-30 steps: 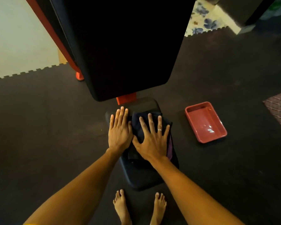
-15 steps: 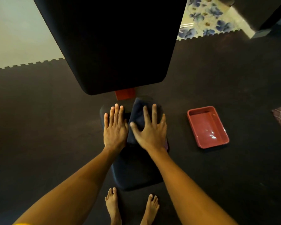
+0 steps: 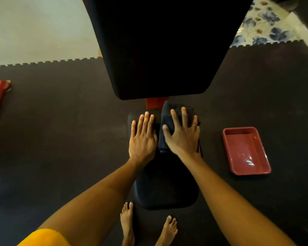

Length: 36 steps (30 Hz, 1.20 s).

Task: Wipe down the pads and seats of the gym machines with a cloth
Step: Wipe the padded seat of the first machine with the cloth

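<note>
Cloth [image 3: 165,118] slid nearer back pad [image 3: 164,50]; right hand [image 3: 182,137] flat on it, left hand [image 3: 142,139] flat on seat [image 3: 165,183], tray [image 3: 242,148] beside.

No text, label or number can be read anywhere.

The seat [image 3: 165,189] is just beyond the two feet [image 3: 127,224], and the back pad [image 3: 164,50] rises behind it. On the far part of the seat lies the cloth [image 3: 167,118] — the right hand [image 3: 182,137] is flat on it, and the left hand [image 3: 143,137] is flat on the seat just left of it. A tray [image 3: 227,151] stands on the floor mat [image 3: 60,139], right of the seat — well apart from it.
</note>
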Each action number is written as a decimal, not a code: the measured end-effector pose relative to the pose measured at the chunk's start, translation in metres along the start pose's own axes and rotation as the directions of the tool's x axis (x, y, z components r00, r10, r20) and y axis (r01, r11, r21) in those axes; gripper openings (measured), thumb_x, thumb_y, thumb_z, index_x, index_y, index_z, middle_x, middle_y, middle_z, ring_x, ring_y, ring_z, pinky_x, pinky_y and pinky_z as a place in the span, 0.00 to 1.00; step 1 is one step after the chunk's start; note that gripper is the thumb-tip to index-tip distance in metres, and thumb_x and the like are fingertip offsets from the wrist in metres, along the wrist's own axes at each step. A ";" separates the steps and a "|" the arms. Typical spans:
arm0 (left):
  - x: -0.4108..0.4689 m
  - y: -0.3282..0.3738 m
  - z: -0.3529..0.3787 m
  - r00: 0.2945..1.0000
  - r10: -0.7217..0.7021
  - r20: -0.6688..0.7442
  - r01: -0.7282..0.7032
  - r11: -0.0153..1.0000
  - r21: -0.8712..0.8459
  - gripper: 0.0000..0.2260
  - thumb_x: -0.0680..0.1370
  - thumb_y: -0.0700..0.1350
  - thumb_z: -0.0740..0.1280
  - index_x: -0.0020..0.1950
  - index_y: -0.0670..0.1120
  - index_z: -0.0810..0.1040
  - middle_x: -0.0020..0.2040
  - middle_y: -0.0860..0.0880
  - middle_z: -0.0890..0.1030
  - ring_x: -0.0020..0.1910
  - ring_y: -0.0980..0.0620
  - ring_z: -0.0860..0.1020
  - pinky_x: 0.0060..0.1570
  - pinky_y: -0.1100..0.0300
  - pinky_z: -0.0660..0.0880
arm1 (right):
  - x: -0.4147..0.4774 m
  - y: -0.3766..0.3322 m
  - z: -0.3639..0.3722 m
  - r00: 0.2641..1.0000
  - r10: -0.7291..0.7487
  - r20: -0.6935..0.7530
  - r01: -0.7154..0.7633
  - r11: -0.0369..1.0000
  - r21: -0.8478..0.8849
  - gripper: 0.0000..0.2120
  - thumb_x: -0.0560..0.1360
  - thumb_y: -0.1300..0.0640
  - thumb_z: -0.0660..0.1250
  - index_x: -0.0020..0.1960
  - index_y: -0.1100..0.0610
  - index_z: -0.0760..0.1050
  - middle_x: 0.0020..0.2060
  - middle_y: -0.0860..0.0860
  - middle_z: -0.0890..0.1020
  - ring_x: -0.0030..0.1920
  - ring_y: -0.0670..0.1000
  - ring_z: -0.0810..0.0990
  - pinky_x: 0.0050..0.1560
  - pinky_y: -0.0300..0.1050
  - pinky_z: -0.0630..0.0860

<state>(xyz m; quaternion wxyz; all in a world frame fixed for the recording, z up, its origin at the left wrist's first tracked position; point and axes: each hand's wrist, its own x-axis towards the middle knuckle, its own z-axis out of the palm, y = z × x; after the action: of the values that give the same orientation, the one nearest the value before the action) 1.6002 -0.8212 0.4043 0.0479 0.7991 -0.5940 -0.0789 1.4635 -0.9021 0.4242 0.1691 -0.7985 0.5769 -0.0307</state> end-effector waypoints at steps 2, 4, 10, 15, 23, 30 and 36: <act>-0.002 -0.002 0.001 0.999 0.018 0.029 -0.020 0.999 0.044 0.34 0.84 0.59 0.50 0.82 0.44 0.39 0.82 0.45 0.36 0.80 0.46 0.33 0.79 0.44 0.36 | 0.007 -0.016 0.002 0.995 -0.099 0.032 0.101 0.993 -0.066 0.37 0.77 0.26 0.48 0.81 0.39 0.51 0.83 0.49 0.50 0.81 0.67 0.43 0.75 0.73 0.45; -0.006 -0.002 0.000 0.999 0.035 0.038 -0.036 0.999 0.020 0.36 0.82 0.63 0.45 0.82 0.43 0.38 0.81 0.45 0.35 0.80 0.45 0.34 0.79 0.43 0.37 | 0.035 -0.026 -0.005 0.982 -0.173 0.075 0.178 0.982 -0.065 0.33 0.78 0.28 0.53 0.80 0.39 0.59 0.81 0.48 0.59 0.81 0.64 0.47 0.75 0.72 0.45; -0.001 0.002 -0.006 1.000 -0.009 -0.008 0.008 0.994 -0.108 0.30 0.82 0.56 0.35 0.83 0.47 0.41 0.82 0.48 0.37 0.80 0.50 0.35 0.80 0.46 0.39 | 0.102 -0.005 -0.036 0.971 0.029 0.238 -0.067 0.986 0.152 0.26 0.80 0.34 0.59 0.74 0.44 0.69 0.73 0.51 0.71 0.72 0.63 0.69 0.68 0.56 0.67; 0.000 -0.002 -0.002 1.000 0.008 0.021 -0.007 0.999 -0.044 0.31 0.83 0.59 0.40 0.83 0.46 0.40 0.82 0.46 0.37 0.80 0.47 0.35 0.80 0.43 0.41 | 0.032 -0.024 -0.006 0.997 -0.055 -0.060 0.054 0.998 -0.024 0.27 0.79 0.38 0.58 0.76 0.44 0.68 0.77 0.50 0.67 0.77 0.65 0.60 0.71 0.68 0.61; -0.001 -0.005 -0.007 0.999 -0.010 0.033 0.013 0.994 -0.107 0.30 0.81 0.57 0.36 0.83 0.48 0.40 0.82 0.49 0.36 0.80 0.51 0.33 0.79 0.47 0.35 | 0.110 -0.032 -0.037 0.947 0.042 0.319 -0.039 0.999 -0.015 0.29 0.79 0.30 0.58 0.71 0.48 0.73 0.69 0.55 0.75 0.70 0.61 0.72 0.66 0.55 0.67; 0.002 -0.001 -0.004 1.000 -0.013 0.004 0.013 0.998 -0.060 0.29 0.85 0.56 0.44 0.83 0.46 0.41 0.82 0.47 0.38 0.80 0.48 0.35 0.79 0.46 0.36 | 0.013 -0.024 -0.004 0.978 0.186 -0.097 -0.177 0.980 0.088 0.30 0.80 0.35 0.56 0.80 0.43 0.59 0.81 0.52 0.59 0.75 0.66 0.62 0.68 0.66 0.67; 0.003 -0.001 -0.005 1.000 -0.016 0.005 0.017 0.996 -0.090 0.31 0.82 0.57 0.39 0.83 0.46 0.43 0.83 0.48 0.40 0.81 0.49 0.36 0.79 0.47 0.36 | 0.052 -0.005 -0.007 0.999 -0.040 -0.033 0.041 0.998 0.047 0.31 0.75 0.32 0.57 0.76 0.39 0.65 0.78 0.47 0.63 0.74 0.66 0.64 0.67 0.64 0.68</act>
<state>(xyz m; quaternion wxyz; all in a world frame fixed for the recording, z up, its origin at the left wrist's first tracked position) 1.6030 -0.8240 0.4083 0.0820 0.8008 -0.5834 -0.1077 1.4834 -0.9504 0.4244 0.1782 -0.8052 0.5623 -0.0604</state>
